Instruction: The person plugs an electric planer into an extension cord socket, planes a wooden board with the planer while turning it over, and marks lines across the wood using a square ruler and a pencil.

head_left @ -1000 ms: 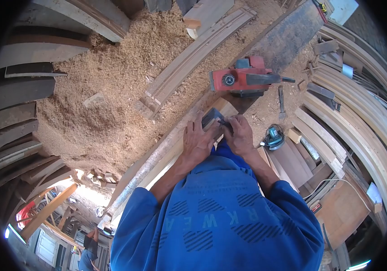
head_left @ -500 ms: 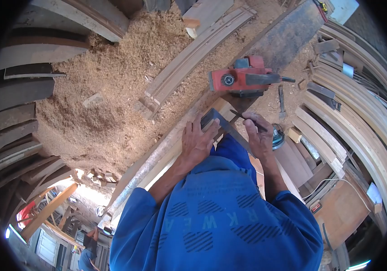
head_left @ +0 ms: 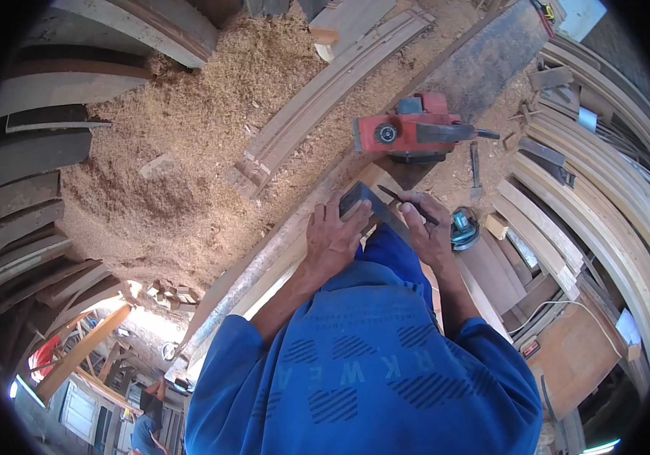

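Observation:
My left hand [head_left: 331, 241] is closed around the dark stock of a try square [head_left: 354, 196], pressing it against a pale wooden board [head_left: 373, 175]. The square's blade runs down and right, partly under my right hand. In my right hand [head_left: 430, 233] is a thin dark pencil [head_left: 390, 194], its tip pointing up and left just above the board beside the square. A red electric planer [head_left: 416, 135] lies on the bench beam just beyond both hands.
A teal power tool [head_left: 463, 229] sits right of my right hand, with a chisel [head_left: 475, 171] above it. Sawdust [head_left: 188, 136] covers the floor, where planks [head_left: 325, 98] lie. Stacked boards [head_left: 590, 182] line the right side. Another person [head_left: 147, 432] is at lower left.
My right hand has shifted slightly left and up with the pencil, bringing its tip closer to the square. More of the teal tool shows. My left hand stays on the square.

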Action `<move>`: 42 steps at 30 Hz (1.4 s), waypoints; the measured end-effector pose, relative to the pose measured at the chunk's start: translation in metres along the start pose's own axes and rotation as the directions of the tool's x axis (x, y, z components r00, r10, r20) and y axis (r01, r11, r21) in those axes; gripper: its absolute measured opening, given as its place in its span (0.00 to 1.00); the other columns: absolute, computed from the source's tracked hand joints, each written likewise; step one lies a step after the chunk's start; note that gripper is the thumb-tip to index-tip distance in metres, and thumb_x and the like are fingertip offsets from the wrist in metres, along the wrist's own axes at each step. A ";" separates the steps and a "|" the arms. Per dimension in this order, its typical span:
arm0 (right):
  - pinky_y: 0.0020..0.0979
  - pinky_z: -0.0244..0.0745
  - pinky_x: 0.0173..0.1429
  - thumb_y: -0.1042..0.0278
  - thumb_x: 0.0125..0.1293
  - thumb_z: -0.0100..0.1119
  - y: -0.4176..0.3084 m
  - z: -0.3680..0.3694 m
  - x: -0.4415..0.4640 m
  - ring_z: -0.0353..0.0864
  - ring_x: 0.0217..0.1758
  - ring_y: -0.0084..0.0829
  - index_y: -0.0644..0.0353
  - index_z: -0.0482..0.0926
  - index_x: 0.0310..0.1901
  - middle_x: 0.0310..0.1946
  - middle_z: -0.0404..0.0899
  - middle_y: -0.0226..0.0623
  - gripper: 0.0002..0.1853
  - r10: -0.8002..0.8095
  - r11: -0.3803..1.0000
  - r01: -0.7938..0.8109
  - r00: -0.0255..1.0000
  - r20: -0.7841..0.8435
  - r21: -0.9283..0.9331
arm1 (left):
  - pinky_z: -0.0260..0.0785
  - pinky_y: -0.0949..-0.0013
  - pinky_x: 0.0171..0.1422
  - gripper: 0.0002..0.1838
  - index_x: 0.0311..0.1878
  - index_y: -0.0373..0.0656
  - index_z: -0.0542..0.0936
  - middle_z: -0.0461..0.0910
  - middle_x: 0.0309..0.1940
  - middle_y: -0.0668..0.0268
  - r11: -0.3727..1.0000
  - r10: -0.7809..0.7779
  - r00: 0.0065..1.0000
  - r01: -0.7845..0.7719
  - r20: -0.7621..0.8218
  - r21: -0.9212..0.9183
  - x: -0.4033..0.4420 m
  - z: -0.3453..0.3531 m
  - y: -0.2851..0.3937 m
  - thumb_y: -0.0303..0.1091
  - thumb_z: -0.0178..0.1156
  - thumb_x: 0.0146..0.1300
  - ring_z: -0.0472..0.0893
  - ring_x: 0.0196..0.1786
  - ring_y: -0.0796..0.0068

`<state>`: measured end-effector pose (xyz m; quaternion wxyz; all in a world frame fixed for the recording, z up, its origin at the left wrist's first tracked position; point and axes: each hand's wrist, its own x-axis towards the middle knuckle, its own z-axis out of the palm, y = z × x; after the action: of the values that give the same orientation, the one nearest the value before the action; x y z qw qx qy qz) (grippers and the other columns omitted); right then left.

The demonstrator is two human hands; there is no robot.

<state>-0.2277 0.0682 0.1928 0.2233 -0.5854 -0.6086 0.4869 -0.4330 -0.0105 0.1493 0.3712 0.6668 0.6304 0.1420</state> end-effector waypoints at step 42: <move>0.41 0.77 0.48 0.74 0.66 0.65 -0.009 -0.003 -0.005 0.82 0.41 0.46 0.63 0.86 0.46 0.37 0.83 0.46 0.09 -0.110 0.982 0.124 0.989 0.099 -0.144 | 0.72 0.46 0.60 0.38 0.70 0.62 0.78 0.68 0.68 0.43 1.000 0.008 0.999 -0.009 -0.038 -0.018 0.003 -0.004 0.001 0.31 0.73 0.52 0.73 0.58 0.42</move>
<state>-0.2291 0.0657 0.2035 0.1789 -0.5409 -0.6862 0.4521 -0.4343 -0.0060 0.1522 0.3644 0.6632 0.6334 0.1618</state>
